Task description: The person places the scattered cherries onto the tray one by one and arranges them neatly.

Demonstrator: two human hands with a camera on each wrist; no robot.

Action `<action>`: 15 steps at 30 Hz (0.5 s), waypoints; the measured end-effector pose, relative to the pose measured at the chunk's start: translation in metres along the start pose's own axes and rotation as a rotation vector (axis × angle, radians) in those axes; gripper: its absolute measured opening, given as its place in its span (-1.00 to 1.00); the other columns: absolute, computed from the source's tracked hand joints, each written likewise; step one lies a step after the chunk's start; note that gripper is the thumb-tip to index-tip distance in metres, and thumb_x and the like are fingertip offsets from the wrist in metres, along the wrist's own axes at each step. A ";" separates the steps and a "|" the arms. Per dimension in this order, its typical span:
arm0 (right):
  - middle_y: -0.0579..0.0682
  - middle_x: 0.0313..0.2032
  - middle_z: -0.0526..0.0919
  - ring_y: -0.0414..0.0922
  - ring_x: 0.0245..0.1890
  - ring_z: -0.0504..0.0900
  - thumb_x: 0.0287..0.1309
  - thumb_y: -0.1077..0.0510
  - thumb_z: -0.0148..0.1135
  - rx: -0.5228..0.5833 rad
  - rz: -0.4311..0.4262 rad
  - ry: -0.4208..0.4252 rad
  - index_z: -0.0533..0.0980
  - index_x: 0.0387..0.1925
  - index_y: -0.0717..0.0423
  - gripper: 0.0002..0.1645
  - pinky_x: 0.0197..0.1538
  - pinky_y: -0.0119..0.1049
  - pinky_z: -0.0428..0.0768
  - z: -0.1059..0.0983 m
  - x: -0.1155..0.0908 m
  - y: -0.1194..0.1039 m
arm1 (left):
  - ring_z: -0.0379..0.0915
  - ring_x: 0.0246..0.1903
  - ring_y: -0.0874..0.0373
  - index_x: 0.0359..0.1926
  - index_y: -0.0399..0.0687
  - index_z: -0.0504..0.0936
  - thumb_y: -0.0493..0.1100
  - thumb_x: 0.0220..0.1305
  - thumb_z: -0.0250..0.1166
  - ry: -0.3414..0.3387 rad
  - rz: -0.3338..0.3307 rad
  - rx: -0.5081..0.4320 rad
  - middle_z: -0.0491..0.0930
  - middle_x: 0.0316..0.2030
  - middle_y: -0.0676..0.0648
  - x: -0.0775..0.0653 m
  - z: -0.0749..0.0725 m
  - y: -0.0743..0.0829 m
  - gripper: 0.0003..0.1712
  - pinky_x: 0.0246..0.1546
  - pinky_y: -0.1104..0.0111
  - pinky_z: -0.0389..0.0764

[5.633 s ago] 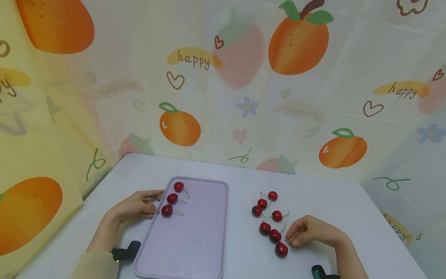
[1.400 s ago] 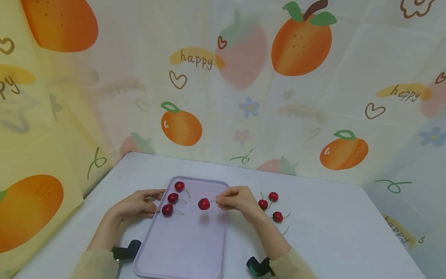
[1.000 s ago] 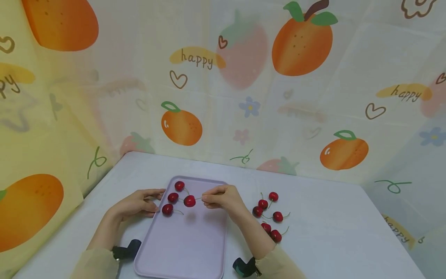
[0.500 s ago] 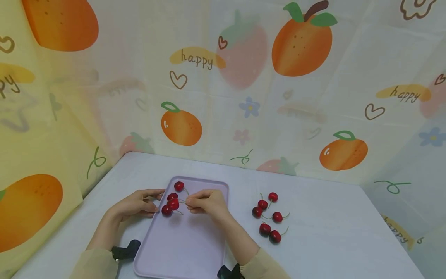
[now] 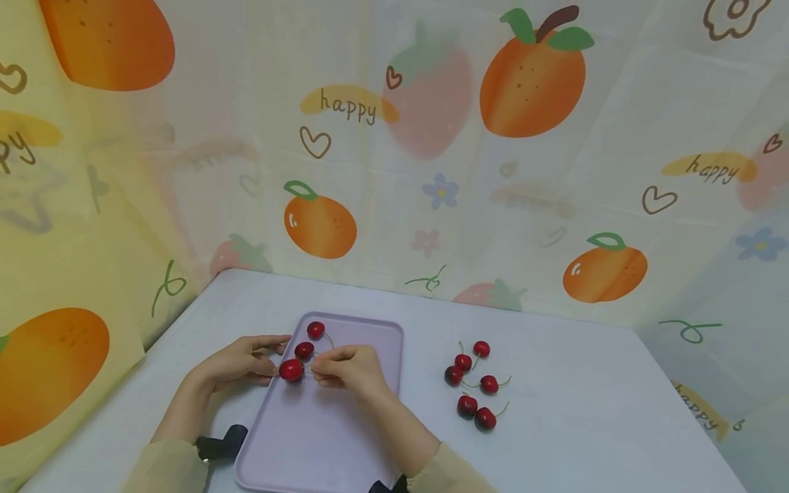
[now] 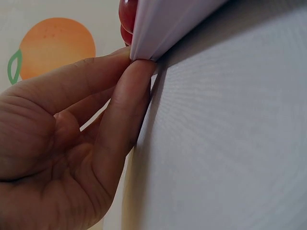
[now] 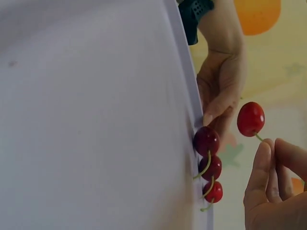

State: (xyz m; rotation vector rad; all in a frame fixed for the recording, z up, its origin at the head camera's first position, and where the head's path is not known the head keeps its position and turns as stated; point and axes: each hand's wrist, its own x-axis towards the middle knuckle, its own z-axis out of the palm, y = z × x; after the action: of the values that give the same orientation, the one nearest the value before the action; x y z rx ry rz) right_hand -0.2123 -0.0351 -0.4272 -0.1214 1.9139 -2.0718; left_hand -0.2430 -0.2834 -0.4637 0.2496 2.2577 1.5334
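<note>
My right hand (image 5: 351, 368) pinches the stem of a red cherry (image 5: 292, 370) between thumb and fingertips. In the right wrist view that held cherry (image 7: 251, 119) hangs apart from the three cherries lying along the tray's left side. Of those three, the far cherry (image 5: 316, 330) and middle cherry (image 5: 304, 350) show in the head view; the held one covers the nearest, a darker cherry (image 7: 206, 141). My left hand (image 5: 237, 363) touches the left rim of the lilac tray (image 5: 345, 438) with thumb and index fingertips set apart. Its thumb (image 6: 127, 96) presses the tray's outer edge.
Several cherries (image 5: 467, 405) with stems lie loose on the white table (image 5: 567, 411) to the right of the tray. A fruit-printed cloth (image 5: 382, 205) hangs behind and at the sides. Black wrist cameras (image 5: 223, 444) sit on both wrists.
My right hand took the nearest loose cherry by its stem and carried it left over the tray, then nearer, above the third cherry in the row. My left hand stayed at the rim.
</note>
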 end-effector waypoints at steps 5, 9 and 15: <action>0.16 -0.44 0.73 -0.24 -0.58 0.66 -0.08 0.27 0.37 -0.039 0.018 0.024 0.65 -0.35 0.35 -0.79 -0.34 -0.29 0.70 0.005 -0.003 0.002 | 0.50 -0.30 0.16 0.35 -0.20 0.21 -0.30 0.06 0.24 0.001 0.002 0.008 0.31 0.13 -0.33 -0.001 0.000 0.000 -0.21 -0.26 0.34 0.69; 0.16 -0.46 0.73 -0.25 -0.59 0.66 -0.08 0.26 0.38 -0.087 0.028 0.018 0.66 -0.38 0.33 -0.81 -0.35 -0.30 0.70 0.007 -0.003 0.007 | 0.50 -0.27 0.14 0.35 -0.19 0.21 -0.28 0.08 0.24 -0.002 0.002 0.003 0.31 0.14 -0.33 -0.001 0.000 0.000 -0.22 -0.24 0.34 0.69; 0.14 -0.49 0.73 -0.27 -0.61 0.64 -0.12 0.27 0.39 -0.116 0.039 0.029 0.68 -0.42 0.31 -0.83 -0.38 -0.32 0.70 0.013 -0.004 0.022 | 0.51 -0.23 0.13 0.36 -0.19 0.20 -0.28 0.09 0.24 -0.005 0.010 0.002 0.31 0.14 -0.34 -0.001 0.000 -0.001 -0.22 -0.22 0.34 0.69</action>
State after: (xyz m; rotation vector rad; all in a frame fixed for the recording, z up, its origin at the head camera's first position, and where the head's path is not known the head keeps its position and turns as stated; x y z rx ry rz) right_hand -0.2015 -0.0473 -0.4465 -0.0799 2.0372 -1.9485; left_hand -0.2422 -0.2844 -0.4647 0.2661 2.2576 1.5334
